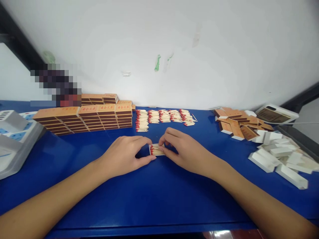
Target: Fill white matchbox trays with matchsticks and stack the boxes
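Note:
A small bundle of red-tipped matches (156,149) lies in what looks like a white tray on the blue table (149,196), between both hands. My left hand (124,156) curls around its left end, thumb and fingers pinching it. My right hand (184,151) grips the right end, fingers bent over the matches. Behind them, several bundles of loose matches (164,117) lie in a row.
Stacks of orange matchboxes (84,118) stand at the back left. Loose orange sleeves (239,124) and white inner trays (279,154) are piled at the right. A white and blue device (15,139) sits at the left edge. A white wall rises behind.

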